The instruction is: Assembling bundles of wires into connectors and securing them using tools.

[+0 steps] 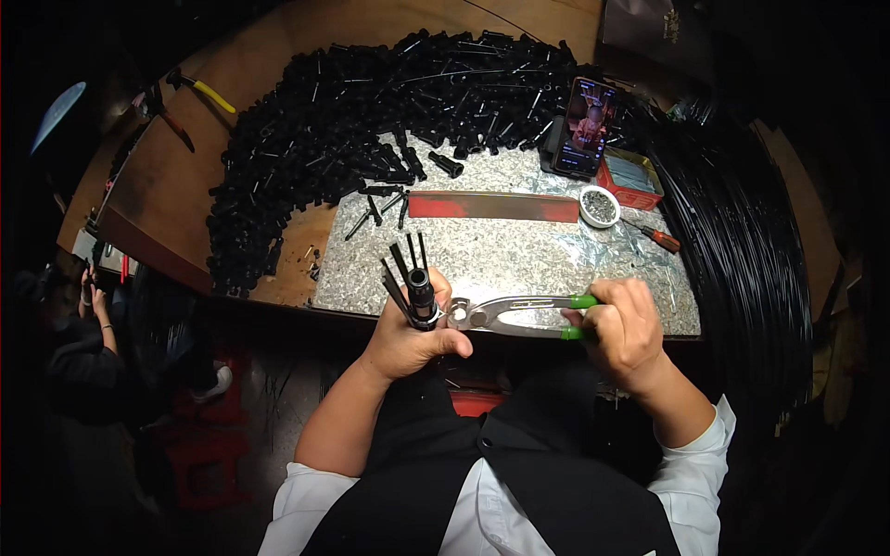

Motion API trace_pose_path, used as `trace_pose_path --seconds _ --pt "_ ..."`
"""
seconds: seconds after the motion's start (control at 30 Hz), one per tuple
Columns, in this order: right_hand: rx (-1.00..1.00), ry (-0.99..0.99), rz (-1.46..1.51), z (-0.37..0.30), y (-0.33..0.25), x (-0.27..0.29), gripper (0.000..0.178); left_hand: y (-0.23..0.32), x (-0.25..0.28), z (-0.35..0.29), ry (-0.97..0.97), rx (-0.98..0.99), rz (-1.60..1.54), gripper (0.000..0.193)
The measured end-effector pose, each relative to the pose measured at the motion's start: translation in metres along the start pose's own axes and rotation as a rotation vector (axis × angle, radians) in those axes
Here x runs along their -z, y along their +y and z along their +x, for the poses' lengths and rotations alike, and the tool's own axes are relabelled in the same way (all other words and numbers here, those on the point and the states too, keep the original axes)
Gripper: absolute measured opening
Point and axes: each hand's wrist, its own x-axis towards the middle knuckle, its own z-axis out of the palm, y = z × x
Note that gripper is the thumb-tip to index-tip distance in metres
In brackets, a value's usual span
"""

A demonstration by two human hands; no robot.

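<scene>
Green-gripped pliers are grasped in the right hand, fingers wrapped around both handles, while the left hand clasps a black tube with thin ribs splayed beside it. The tube stands over the desk's near edge, the pliers' jaws right at its collar (whether they bite on something there is too small to tell). This piece looks mid-step, its ribs seemingly in place but the joint perhaps unfinished. Beyond, a few loose pieces lie at the left end of a red bar; a cup of metal bits sits at its right, near a screwdriver. Farther out sprawls a large heap of black pieces; done or waiting, I cannot tell. Many rods at the right suggest plenty of stock.
</scene>
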Motion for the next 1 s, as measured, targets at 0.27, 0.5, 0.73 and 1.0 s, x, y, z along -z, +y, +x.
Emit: trace_pose_path --seconds 0.27,0.5,0.73,1.0 --pt "-0.435 -0.529 0.855 -0.015 -0.013 0.022 0.035 -0.02 0.007 -0.011 -0.124 -0.045 -0.208 0.063" --pt "-0.928 -1.294 1.918 -0.035 -0.014 0.014 0.022 -0.013 0.006 -0.001 -0.38 -0.231 0.035 0.063" --pt "-0.342 -0.335 0.752 -0.025 -0.036 0.022 0.047 -0.012 0.009 -0.009 -0.158 -0.021 0.021 0.065" --pt "-1.003 -1.039 1.934 -0.029 -0.028 0.022 0.025 -0.016 0.017 0.0 -0.409 -0.132 0.044 0.069"
